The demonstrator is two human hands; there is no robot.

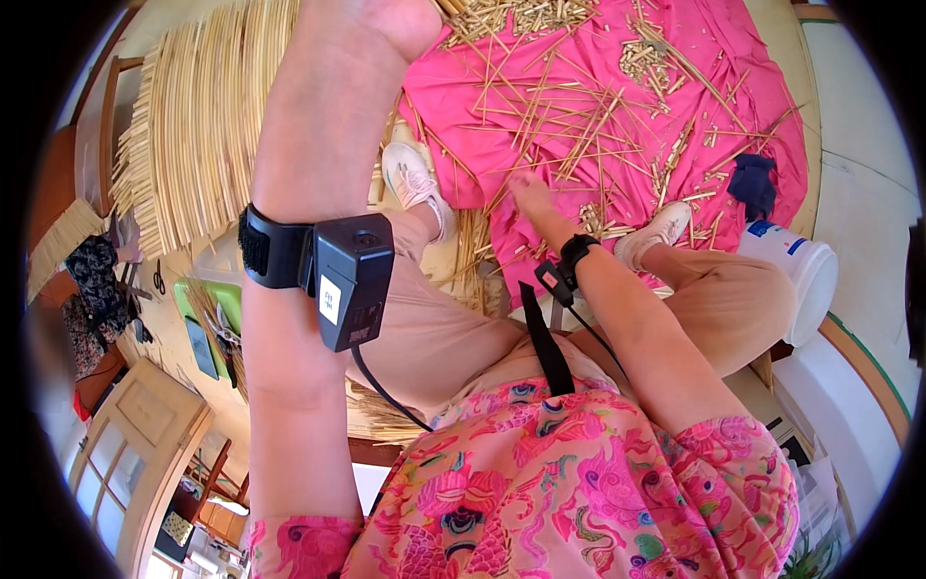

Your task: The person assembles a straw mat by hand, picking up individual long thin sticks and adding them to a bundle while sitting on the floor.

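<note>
Head view, read left to right. A mat of pale stalks point(198, 135) lies at the left, partly hidden by the left forearm point(318, 174); below it sits a green board point(229, 293). The left hand point(394, 21) shows only its heel at the upper edge; its fingers are out of frame, so whether they are open or gripping cannot be told. The right hand point(528, 188) is small and rests over a pink cloth point(617, 19); its fingers appear bent, but whether they hold anything cannot be told.

Probable hazards: the loose stalks point(579, 130) cross one another, so drawing one out could drag or snap its neighbours; a shift of the right shoe point(656, 234) could crush or scatter the cut pieces point(598, 220) beside it, and a tug on the folded cloth could roll them.

Relative to the fingers, the loose stalks lie just beyond and to the right of the right hand; their relation to the left fingers is not visible.
</note>
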